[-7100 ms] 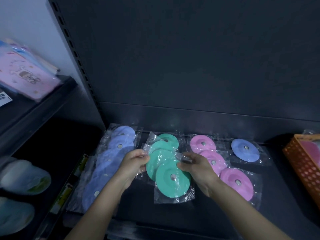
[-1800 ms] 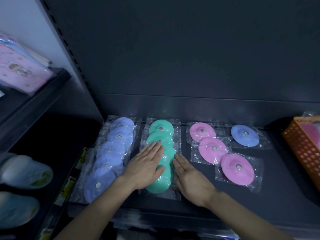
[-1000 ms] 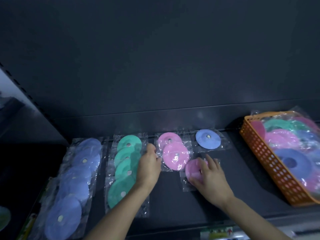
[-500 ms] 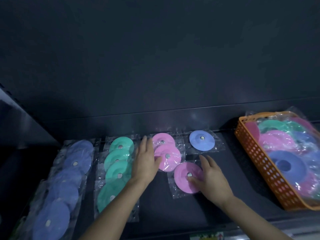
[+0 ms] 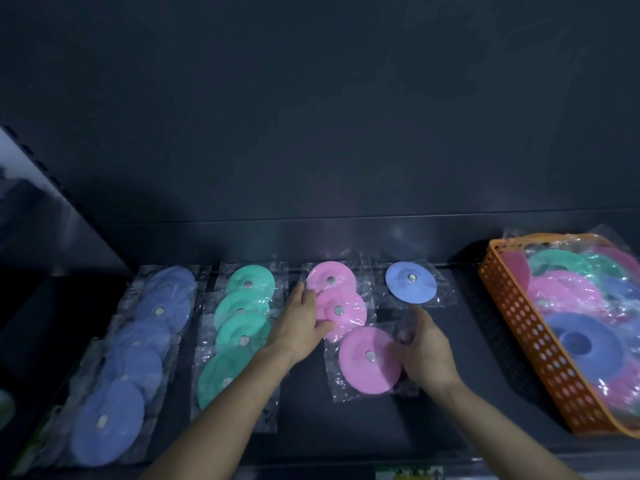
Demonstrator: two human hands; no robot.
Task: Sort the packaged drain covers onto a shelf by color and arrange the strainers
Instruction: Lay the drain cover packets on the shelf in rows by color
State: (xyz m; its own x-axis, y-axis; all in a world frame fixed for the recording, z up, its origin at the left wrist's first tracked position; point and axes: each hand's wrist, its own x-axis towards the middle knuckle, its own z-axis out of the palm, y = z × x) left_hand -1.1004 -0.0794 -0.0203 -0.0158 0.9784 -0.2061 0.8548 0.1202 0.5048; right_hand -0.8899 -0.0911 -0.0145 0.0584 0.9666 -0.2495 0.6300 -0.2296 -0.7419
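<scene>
Packaged drain covers lie in rows on the dark shelf (image 5: pixel 478 368): a blue row (image 5: pixel 138 358) at the left, then a green row (image 5: pixel 242 306). Three pink covers follow: the far one (image 5: pixel 332 277), the middle one (image 5: pixel 348 311) and the near one (image 5: pixel 363 370). A lone blue cover (image 5: pixel 410 282) lies further right at the back. My left hand (image 5: pixel 301 323) rests flat with spread fingers on the left edge of the middle pink cover. My right hand (image 5: pixel 422 351) holds the right edge of the near pink cover's bag, thumb on the disc.
An orange perforated basket (image 5: pixel 519 323) stands at the right, filled with several more bagged covers in pink, green and blue. The shelf's dark back panel rises right behind the rows. A price label strip runs along the front edge.
Both hands left the green row and moved right to the pink covers. The near pink cover has shifted left under my right hand, closer in line with the other two.
</scene>
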